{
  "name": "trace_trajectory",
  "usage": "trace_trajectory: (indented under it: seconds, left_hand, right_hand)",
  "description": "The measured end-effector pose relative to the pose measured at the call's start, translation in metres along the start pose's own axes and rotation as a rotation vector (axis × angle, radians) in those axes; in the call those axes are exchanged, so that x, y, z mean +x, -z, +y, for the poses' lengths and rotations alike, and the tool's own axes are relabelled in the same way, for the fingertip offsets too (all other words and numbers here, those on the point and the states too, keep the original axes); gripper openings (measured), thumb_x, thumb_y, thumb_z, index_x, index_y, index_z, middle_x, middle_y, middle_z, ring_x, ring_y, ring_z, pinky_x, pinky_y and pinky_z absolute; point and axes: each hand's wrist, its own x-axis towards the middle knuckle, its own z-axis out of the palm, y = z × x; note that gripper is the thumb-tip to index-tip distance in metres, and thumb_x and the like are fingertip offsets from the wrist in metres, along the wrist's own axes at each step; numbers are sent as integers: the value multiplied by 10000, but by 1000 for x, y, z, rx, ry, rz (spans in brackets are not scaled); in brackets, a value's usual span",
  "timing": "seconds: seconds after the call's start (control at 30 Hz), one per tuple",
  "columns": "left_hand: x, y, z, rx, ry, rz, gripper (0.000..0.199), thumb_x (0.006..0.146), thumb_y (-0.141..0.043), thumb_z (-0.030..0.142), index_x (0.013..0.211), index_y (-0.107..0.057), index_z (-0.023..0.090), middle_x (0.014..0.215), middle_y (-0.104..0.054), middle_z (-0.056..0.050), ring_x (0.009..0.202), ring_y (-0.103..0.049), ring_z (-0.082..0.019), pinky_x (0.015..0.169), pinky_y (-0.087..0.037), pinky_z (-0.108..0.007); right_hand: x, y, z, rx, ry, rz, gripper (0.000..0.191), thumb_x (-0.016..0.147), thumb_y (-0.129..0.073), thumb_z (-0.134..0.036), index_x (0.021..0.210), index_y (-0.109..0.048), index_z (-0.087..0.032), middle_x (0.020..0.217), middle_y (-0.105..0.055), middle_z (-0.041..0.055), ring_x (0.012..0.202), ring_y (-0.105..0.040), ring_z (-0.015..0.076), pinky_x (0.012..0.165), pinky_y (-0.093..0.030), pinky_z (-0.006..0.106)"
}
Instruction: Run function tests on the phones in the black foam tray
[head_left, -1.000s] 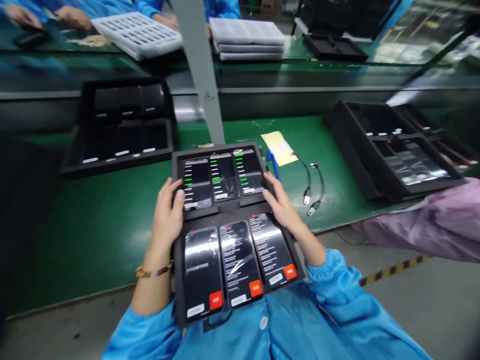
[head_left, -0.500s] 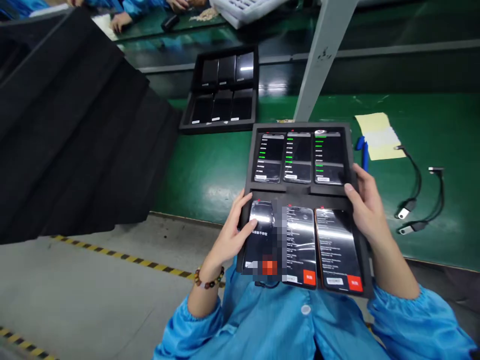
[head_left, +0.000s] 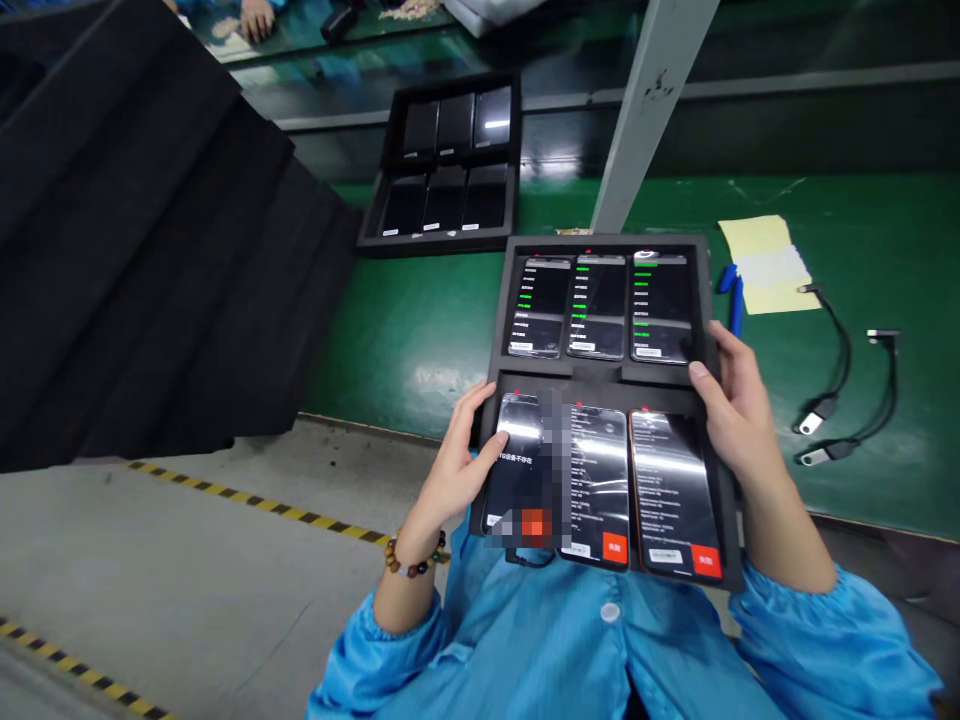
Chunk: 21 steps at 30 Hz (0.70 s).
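Fingers (head_left: 471, 408) of the left hand (head_left: 457, 462) are clamped on the left edge of a black tray (head_left: 540, 378); the right hand (head_left: 739, 405) grips its right edge. Tray overlaps the near edge of the green desk (head_left: 420, 330); contact cannot be determined. Contents: 6 lit phones (head_left: 596, 480), 2 rows of 3. Lower left screen, partly pixelated, reads "设备不存在". Lower row bears red boxes (head_left: 706, 562) and white labels (head_left: 665, 557), print too small to read. Upper screens list entries, several green. To the right: blue pen (head_left: 736, 308), yellow paper (head_left: 750, 238), 2 cables (head_left: 823, 408). Beyond, left: second tray (head_left: 512, 205), 6 dark phones (head_left: 445, 197).
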Motion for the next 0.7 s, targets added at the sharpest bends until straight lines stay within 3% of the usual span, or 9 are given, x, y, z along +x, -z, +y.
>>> trace_trajectory:
  seconds: [0.17, 0.37, 0.7]
  left_hand:
    - [1, -4, -1, 51, -12, 34, 595, 1089, -635, 444, 1641, -433, 352, 1731, -420, -98, 1647, -377, -315, 1383, -305, -574]
    - [1, -6, -5, 6, -6, 33, 648, 1075, -659, 422, 1661, -392, 351, 1723, -426, -95, 1630, -392, -319, 1384, -293, -580]
    - [1, -6, -6, 10, -4, 40, 634, 1074, -660, 415, 1652, -405, 365, 1724, -430, -85, 1629, -398, -323, 1387, -289, -589]
  right_hand:
    - [-1, 1, 1, -22, 4, 5, 657, 1070, -637, -513, 1662, -423, -324, 1769, -423, 99, 1662, -379, 237, 1398, -269, 486]
    - [0, 1, 6, -34, 24, 12, 630, 1071, -623, -530, 1651, -424, -386, 1770, -426, 34, 1667, -372, 235, 1397, -268, 560]
    - [-1, 1, 7, -29, 30, 14, 632, 1070, -637, -523, 1650, -431, -384, 1773, -419, 41, 1669, -365, 232, 1401, -251, 549]
